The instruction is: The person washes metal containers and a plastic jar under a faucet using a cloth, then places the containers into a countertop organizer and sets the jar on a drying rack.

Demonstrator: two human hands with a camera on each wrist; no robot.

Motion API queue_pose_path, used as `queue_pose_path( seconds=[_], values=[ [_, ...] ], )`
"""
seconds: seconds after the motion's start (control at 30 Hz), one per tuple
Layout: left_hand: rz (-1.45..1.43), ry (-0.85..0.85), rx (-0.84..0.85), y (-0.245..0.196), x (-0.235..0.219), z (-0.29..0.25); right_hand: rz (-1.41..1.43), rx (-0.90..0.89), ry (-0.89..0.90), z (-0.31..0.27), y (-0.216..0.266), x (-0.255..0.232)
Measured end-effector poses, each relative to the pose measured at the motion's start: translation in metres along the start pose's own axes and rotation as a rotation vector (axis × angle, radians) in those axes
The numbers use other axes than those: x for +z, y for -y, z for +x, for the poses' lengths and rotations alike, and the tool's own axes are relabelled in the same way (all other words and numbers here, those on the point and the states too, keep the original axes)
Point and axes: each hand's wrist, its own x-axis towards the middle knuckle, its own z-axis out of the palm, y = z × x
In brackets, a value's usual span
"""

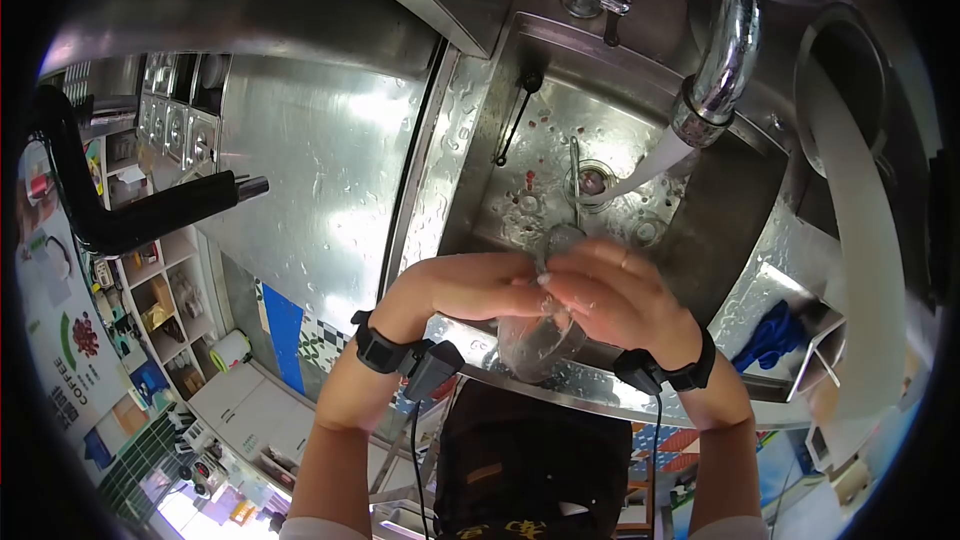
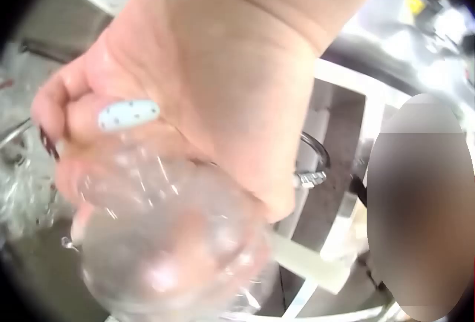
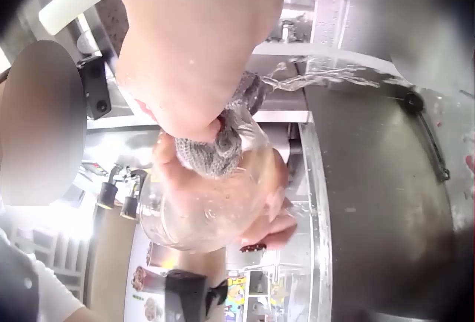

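My left hand [image 1: 490, 285] grips a clear, rounded cup [image 1: 535, 355] over the near edge of the sink. In the left wrist view the wet cup [image 2: 171, 255] lies below the palm, and a pale dotted fingernail shows. My right hand [image 1: 625, 295] meets the left at the cup. Seen from the right wrist, its fingers hold a grey knitted scrubbing cloth [image 3: 211, 155] at the cup's mouth, partly inside it. Left-hand fingers [image 3: 271, 229] wrap the cup from the far side. Right-hand fingertips are partly hidden by the cloth.
Water runs from the chrome faucet [image 1: 705, 110] into the steel sink [image 1: 740, 230], toward its drain [image 1: 592, 180]. A black-handled tool [image 1: 518, 115] lies at the basin's left. Blue cloth or gloves [image 1: 775, 335] lie at the right, and a steel counter [image 1: 310, 160] extends left.
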Motion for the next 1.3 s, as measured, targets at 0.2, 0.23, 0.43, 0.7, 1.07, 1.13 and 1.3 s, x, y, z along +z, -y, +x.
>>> queue_pose_path(
  seconds=[0.2, 0.23, 0.43, 0.7, 1.07, 1.13, 1.3],
  values=[
    [-0.494, -0.558, 0.603, 0.016, 0.030, 0.000, 0.008, 0.583, -0.205, -0.019, 0.005, 0.017],
    [-0.414, -0.689, 0.580, 0.017, 0.044, 0.003, 0.031, 0.676, -0.232, -0.021, 0.007, 0.019],
    [0.031, -1.089, 0.312, 0.017, 0.094, 0.017, 0.083, 0.860, -0.242, -0.025, 0.017, 0.030],
    [0.241, -0.514, -0.125, -0.029, 0.056, -0.015, 0.020, 0.286, -0.016, -0.028, 0.004, 0.006],
    [-0.582, -0.701, 0.617, 0.002, 0.069, 0.005, 0.062, 0.573, -0.271, -0.016, 0.017, 0.000],
    [-0.235, -0.869, 0.456, 0.004, 0.088, 0.013, 0.082, 0.690, -0.288, -0.018, 0.021, 0.000],
    [-0.044, -0.717, 0.191, -0.009, 0.079, 0.001, 0.094, 0.638, -0.224, -0.026, 0.024, 0.000]
  ],
)
